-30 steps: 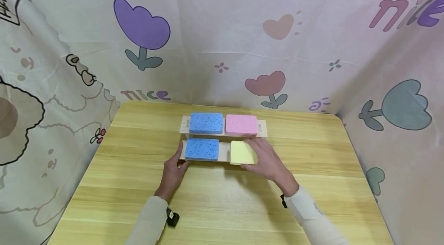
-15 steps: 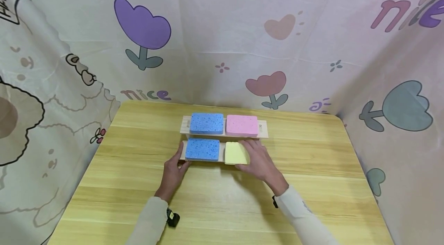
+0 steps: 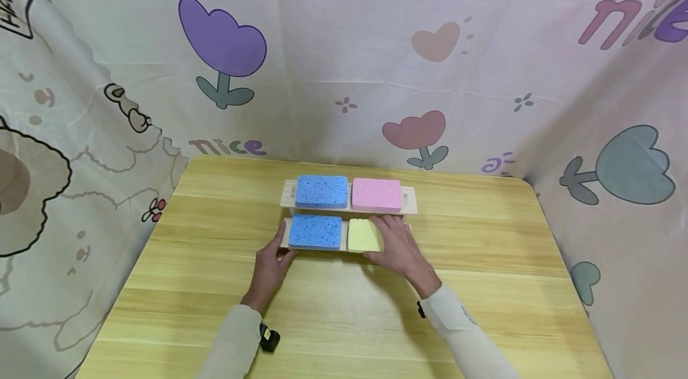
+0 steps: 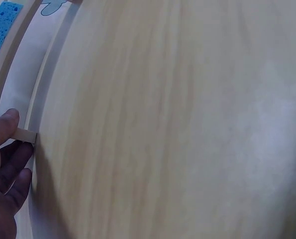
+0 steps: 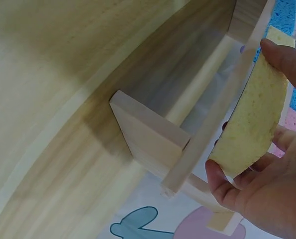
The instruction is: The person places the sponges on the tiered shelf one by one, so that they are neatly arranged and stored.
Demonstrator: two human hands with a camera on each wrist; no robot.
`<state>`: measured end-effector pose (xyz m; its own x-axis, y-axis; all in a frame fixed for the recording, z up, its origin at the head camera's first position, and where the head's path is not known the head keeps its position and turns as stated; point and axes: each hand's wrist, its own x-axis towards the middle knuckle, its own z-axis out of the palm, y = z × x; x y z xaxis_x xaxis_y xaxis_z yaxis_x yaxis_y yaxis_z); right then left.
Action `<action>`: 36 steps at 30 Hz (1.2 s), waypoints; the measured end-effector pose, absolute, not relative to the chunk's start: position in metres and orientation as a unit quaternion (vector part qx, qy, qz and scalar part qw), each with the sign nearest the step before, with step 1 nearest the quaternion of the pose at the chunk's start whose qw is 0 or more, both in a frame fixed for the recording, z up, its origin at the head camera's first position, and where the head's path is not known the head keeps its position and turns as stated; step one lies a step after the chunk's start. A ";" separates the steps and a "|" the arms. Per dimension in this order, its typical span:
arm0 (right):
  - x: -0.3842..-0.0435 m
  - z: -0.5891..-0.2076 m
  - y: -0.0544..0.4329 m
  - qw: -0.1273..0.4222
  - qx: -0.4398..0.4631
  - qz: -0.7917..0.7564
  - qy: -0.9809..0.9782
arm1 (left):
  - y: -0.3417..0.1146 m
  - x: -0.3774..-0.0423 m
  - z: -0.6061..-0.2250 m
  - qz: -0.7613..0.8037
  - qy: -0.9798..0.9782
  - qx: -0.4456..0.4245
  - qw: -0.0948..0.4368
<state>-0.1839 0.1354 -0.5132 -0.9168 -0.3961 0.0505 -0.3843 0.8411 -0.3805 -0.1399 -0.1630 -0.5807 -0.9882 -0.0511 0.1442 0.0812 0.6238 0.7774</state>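
A two-step wooden rack (image 3: 410,201) stands on the table. My left hand (image 3: 269,265) grips the left end of its lower step; in the left wrist view the thumb and fingers (image 4: 19,186) close about a wooden side piece. At the right of that same step, my right hand (image 3: 398,250) holds a yellow sponge (image 3: 364,236) by its edges, thumb at the front. The right wrist view has this sponge (image 5: 254,112) lying along the step's front rail. Left of it lies a speckled blue sponge (image 3: 315,232). On the upper step sit another blue sponge (image 3: 322,191) and a pink sponge (image 3: 376,195).
The wood-grain table (image 3: 473,230) reaches around the rack on all sides. Behind and beside it hangs a pale curtain (image 3: 328,27) printed with flowers and words. Black camera mounts (image 3: 269,338) sit at the wrists.
My right hand has shifted left with the yellow sponge, bringing it nearer the lower blue sponge and down onto the lower step. My left hand has kept its hold on the rack.
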 end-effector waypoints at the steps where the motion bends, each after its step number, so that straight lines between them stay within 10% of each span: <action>1: -0.184 -0.514 0.135 0.017 -0.201 -0.196 0.960 | -0.163 -0.140 -0.581 -0.434 -0.898 -0.009 0.075; 36: -0.188 -0.517 0.135 0.050 -0.189 -0.197 0.961 | -0.166 -0.137 -0.579 -0.429 -0.900 -0.012 0.070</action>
